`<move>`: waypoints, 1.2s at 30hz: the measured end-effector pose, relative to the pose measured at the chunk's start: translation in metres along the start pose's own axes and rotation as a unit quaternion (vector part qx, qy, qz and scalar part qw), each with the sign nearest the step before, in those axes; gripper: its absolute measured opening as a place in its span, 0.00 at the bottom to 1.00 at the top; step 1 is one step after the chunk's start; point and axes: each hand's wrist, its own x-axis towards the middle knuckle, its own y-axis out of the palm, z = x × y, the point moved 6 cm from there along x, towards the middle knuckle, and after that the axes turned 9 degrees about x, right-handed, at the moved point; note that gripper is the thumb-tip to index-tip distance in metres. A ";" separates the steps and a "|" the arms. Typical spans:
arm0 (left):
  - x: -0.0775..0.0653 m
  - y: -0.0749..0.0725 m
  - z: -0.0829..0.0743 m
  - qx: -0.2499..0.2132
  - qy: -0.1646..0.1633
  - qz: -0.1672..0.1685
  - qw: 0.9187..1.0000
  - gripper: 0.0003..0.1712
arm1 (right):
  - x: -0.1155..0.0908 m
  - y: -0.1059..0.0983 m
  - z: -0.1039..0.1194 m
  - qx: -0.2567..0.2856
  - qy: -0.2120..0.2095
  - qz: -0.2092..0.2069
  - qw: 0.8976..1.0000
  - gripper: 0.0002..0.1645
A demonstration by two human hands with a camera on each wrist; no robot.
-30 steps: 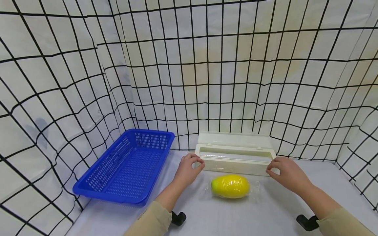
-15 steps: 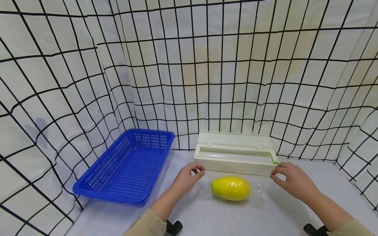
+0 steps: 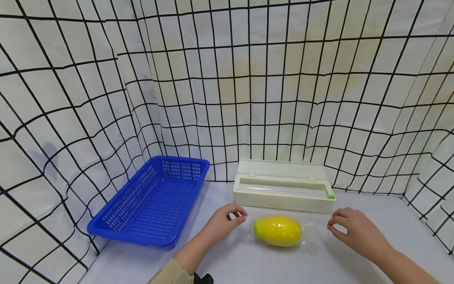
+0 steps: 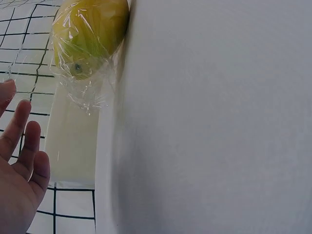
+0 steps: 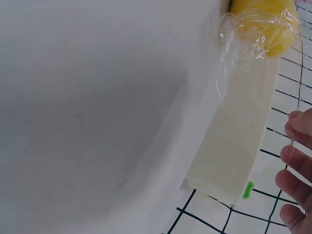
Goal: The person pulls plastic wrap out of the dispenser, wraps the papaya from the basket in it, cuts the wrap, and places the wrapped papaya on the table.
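A yellow papaya-like fruit [image 3: 278, 230] with a greenish end lies wrapped in crinkled clear film on the table, between the hands. Left of it, my left hand [image 3: 227, 221] pinches thumb to fingertips at a clear edge of cling film [image 4: 10, 70]. On the other side my right hand [image 3: 356, 232] pinches too, and a thin film edge [image 5: 299, 90] runs to its fingertips. Most of this sheet is too transparent to make out. Behind stands a cream cling film dispenser [image 3: 283, 201], lid raised, its roll [image 3: 283, 188] inside and a green slider [image 3: 330, 196] at the right end.
A blue plastic basket [image 3: 191, 197] with slotted walls stands at the left. White cloth covers the table [image 3: 269, 268]. Black-gridded white walls [image 3: 269, 86] enclose the back and sides, close behind the dispenser.
Both hands have drawn back from the dispenser toward me, staying level with each other. The green slider has come into sight. The wrapped fruit has shifted slightly nearer.
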 end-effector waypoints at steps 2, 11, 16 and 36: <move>-0.001 0.001 0.001 0.004 0.013 0.004 1.000 0.03 | -0.002 0.003 0.002 -0.006 -0.007 0.011 1.000 0.17; -0.001 0.003 0.007 0.031 0.033 0.027 0.999 0.03 | -0.008 0.018 0.006 -0.019 -0.043 0.056 0.997 0.13; 0.000 0.004 0.012 0.036 0.030 0.037 0.998 0.03 | -0.009 0.023 0.006 -0.015 -0.069 0.054 0.996 0.13; -0.006 -0.001 0.021 0.018 0.011 0.073 0.997 0.08 | -0.021 0.007 0.004 -0.023 0.003 0.052 0.998 0.25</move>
